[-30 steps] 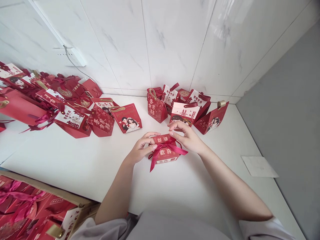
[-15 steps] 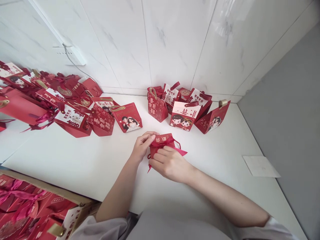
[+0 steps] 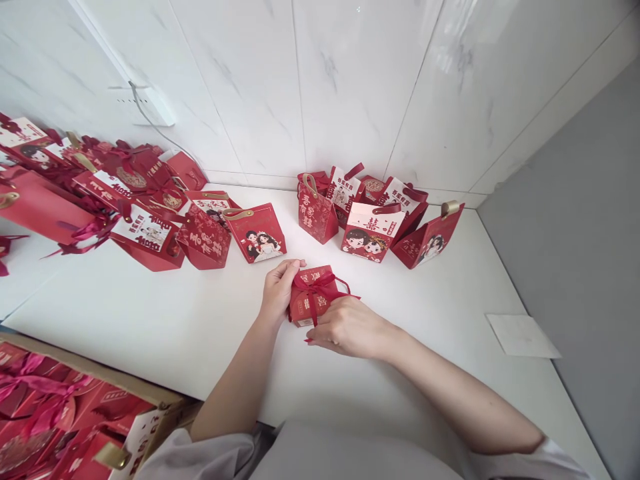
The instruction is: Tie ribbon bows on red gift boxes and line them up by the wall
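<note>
A small red gift box (image 3: 303,305) with pale lettering lies on the white table, a red ribbon (image 3: 319,288) tied in a bow across its top. My left hand (image 3: 278,288) grips the box by its left side, thumb near the upper corner. At the lower right of the box, my right hand (image 3: 345,328) has its fingers closed on a ribbon tail, whose tip pokes out below the fingertips. A thin red cord loops out at the box's right.
Several red gift boxes with handles stand behind, among them a couple-print box (image 3: 370,233) and a bride-and-groom box (image 3: 259,237). More crowd the left. A carton (image 3: 170,407) of red boxes sits lower left. White paper (image 3: 523,335) lies right.
My right hand has moved down off the bow to the box's lower right, uncovering the bow and lettering. The box and my left hand have shifted slightly left.
</note>
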The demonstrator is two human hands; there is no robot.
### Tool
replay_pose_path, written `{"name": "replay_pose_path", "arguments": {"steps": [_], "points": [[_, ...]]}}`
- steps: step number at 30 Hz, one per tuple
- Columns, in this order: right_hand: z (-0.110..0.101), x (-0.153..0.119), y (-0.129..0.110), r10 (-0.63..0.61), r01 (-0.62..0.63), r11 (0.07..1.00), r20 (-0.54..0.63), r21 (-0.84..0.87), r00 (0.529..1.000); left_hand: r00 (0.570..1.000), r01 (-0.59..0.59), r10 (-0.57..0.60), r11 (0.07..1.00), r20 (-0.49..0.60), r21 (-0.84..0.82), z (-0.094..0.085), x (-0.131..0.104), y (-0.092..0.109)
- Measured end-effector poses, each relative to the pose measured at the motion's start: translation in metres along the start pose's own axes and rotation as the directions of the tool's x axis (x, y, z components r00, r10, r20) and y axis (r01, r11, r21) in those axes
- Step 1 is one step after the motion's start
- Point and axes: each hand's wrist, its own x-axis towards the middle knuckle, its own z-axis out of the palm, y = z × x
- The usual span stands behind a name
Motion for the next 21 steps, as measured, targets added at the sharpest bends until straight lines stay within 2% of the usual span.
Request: {"name": "replay_pose_path", "arguments": {"steps": [2, 4, 7, 9, 11, 12, 14, 17, 21], "points": [[-0.005, -0.002, 0.000, -0.012, 0.011, 0.995, 0.004, 0.098, 1.000, 0.997, 0.012, -0.015, 0.999, 0.077, 0.038, -0.003, -0.001, 0.005], [-0.013, -0.005, 0.000, -0.008, 0.009, 0.967, -0.004, 0.256, 1.000, 0.980, -0.013, -0.010, 0.993, 0.199, 0.115, -0.008, -0.001, 0.012], [-0.032, -0.011, 0.002, 0.136, -0.099, 0.885, -0.051, 0.455, 0.989, 0.942, -0.121, 0.033, 0.961, 0.334, 0.247, -0.015, -0.003, 0.023], [-0.044, -0.015, 0.006, 0.330, -0.244, 0.836, -0.096, 0.491, 0.939, 0.927, -0.165, 0.038, 0.935, 0.374, 0.313, -0.018, -0.004, 0.028], [-0.051, -0.019, 0.011, 0.499, -0.398, 0.790, -0.112, 0.466, 0.859, 0.916, -0.170, 0.017, 0.921, 0.400, 0.350, -0.019, -0.005, 0.031], [-0.053, -0.021, 0.015, 0.551, -0.460, 0.773, -0.105, 0.436, 0.828, 0.912, -0.167, 0.005, 0.918, 0.410, 0.360, -0.020, -0.005, 0.032], [-0.052, -0.024, 0.021, 0.593, -0.537, 0.765, -0.064, 0.357, 0.802, 0.904, -0.154, -0.018, 0.918, 0.427, 0.365, -0.021, -0.005, 0.033], [-0.046, -0.026, 0.028, 0.578, -0.560, 0.775, 0.030, 0.295, 0.816, 0.898, -0.130, -0.032, 0.934, 0.439, 0.334, -0.023, -0.004, 0.032], [-0.045, -0.028, 0.031, 0.477, -0.483, 0.778, 0.122, 0.402, 0.870, 0.895, -0.110, -0.030, 0.952, 0.446, 0.284, -0.025, -0.001, 0.030]]}}
